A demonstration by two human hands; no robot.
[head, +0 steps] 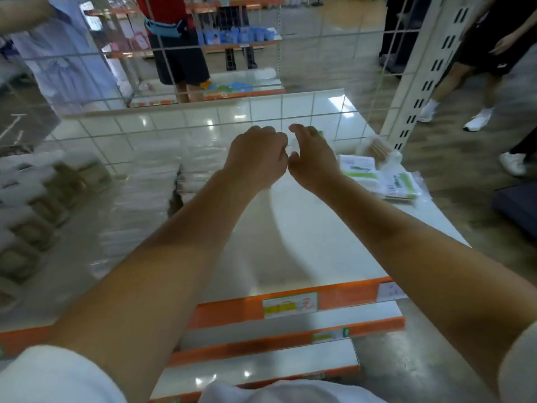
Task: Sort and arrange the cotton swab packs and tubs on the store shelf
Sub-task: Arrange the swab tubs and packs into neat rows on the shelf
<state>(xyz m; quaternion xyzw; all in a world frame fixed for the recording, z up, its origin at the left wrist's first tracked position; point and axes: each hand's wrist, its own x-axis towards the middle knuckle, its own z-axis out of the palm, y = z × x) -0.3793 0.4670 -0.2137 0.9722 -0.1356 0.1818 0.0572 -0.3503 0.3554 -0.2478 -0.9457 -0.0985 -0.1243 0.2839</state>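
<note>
My left hand (255, 155) and my right hand (312, 158) are held close together above the back of the white shelf (305, 237). Both have curled fingers. Between them shows a small pale cotton swab pack (294, 144), with a green edge past my right fingertips; most of it is hidden by the hands. Two flat green-and-white swab packs (359, 168) (399, 184) lie on the shelf to the right. Behind them stands a clear tub of wooden-stick swabs (379, 148). Blurred stacks of clear packs (151, 184) fill the shelf's left side.
A wire grid panel (203, 123) backs the shelf, and a white slotted upright (421, 82) stands at the right. Orange-edged lower shelves (290, 341) are below. Brownish boxed goods (37, 216) sit far left. People stand in the aisles behind and to the right.
</note>
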